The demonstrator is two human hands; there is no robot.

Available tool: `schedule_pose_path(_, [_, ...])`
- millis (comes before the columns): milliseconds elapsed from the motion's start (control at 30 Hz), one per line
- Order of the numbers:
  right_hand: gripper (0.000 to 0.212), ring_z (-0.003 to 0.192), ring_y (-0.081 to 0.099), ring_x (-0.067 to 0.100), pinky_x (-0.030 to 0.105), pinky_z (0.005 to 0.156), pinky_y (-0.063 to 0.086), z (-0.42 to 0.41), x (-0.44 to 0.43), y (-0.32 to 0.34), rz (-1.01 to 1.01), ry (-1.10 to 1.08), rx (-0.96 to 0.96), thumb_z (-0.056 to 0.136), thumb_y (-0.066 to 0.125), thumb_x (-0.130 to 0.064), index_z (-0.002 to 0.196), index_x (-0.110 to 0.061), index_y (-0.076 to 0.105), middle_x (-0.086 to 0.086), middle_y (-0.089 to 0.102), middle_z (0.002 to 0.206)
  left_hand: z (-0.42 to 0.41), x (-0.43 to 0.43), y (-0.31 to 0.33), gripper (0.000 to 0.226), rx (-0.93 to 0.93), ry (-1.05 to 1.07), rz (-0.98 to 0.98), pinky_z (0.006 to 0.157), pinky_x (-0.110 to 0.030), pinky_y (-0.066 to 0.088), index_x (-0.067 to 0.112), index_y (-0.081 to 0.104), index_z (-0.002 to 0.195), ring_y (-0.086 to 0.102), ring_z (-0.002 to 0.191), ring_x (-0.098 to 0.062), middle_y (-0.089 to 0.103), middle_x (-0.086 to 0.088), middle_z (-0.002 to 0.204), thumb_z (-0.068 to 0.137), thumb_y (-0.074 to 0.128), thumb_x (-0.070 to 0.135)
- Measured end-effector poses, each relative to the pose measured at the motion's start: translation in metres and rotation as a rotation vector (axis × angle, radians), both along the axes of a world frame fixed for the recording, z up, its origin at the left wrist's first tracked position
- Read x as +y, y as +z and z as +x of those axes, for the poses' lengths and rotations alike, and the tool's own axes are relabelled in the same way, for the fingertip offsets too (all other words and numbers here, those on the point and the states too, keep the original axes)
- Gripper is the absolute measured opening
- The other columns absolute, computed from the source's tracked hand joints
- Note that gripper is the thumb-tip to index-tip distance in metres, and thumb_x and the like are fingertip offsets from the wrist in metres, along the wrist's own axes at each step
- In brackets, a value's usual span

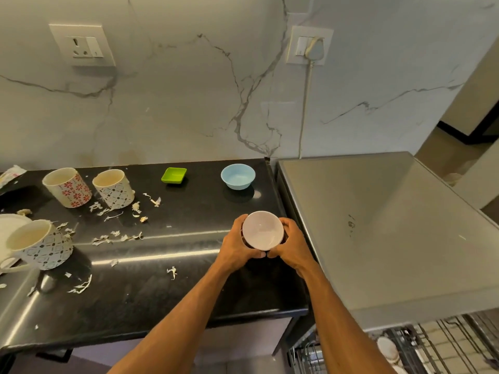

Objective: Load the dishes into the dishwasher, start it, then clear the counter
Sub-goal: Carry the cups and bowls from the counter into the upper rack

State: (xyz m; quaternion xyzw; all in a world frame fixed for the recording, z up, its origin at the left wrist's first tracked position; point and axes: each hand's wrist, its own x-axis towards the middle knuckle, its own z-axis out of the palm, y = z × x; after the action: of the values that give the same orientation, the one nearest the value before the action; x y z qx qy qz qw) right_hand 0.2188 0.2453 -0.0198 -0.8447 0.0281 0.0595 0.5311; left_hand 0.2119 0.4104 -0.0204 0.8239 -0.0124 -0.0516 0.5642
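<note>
Dishwasher rack at 5 o'clock. Left hand and right hand both curled round white bowl at counter right end, thumbs touching. Blue bowl at its 12 o'clock, green dish at 11, mugs at 9–10 among scraps.

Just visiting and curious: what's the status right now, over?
Status: left hand and right hand both grip the pink bowl at the right end of the counter. Lower right, dishwasher rack in view. Nothing seen blocking the way.
</note>
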Motion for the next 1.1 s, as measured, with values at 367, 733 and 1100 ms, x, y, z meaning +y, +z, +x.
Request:
schedule_pose_path(367, [0.086,0.105,0.056,0.006,0.005,0.082,0.044,-0.11,-0.042,0.003,0.055,-0.216,-0.145,0.051,0.086,-0.012,0.129,-0.022,0.05,-0.006,0.058,0.121,-0.059,-0.045,-0.01,0.095,-0.066,-0.225,-0.073,0.099,-0.041,0.048,0.034,0.045,0.128,0.055,0.116,-0.013,0.058,0.013,0.123,0.047,0.092,0.025])
schedule_pose_path(733, [0.083,0.102,0.064,0.013,0.026,0.079,0.054,-0.234,-0.117,-0.001,0.083,-0.475,-0.092,0.043,0.083,-0.03,0.122,-0.024,0.059,-0.004,0.066,0.116,-0.137,-0.136,-0.02,0.096,0.015,-0.494,-0.084,0.091,-0.033,0.048,0.029,0.051,0.127,0.056,0.114,-0.018,0.06,0.008,0.122,0.041,0.094,0.024])
schedule_pose_path(1100, [0.078,0.108,0.064,0.02,0.033,0.091,0.054,-0.362,-0.243,-0.023,0.202,-0.672,-0.006,0.047,0.089,-0.013,0.121,-0.023,0.065,-0.001,0.07,0.112,-0.232,-0.273,-0.022,0.082,0.045,-0.789,0.0,0.094,-0.037,0.049,0.037,0.047,0.126,0.055,0.11,-0.014,0.057,0.011,0.118,0.059,0.092,0.023])
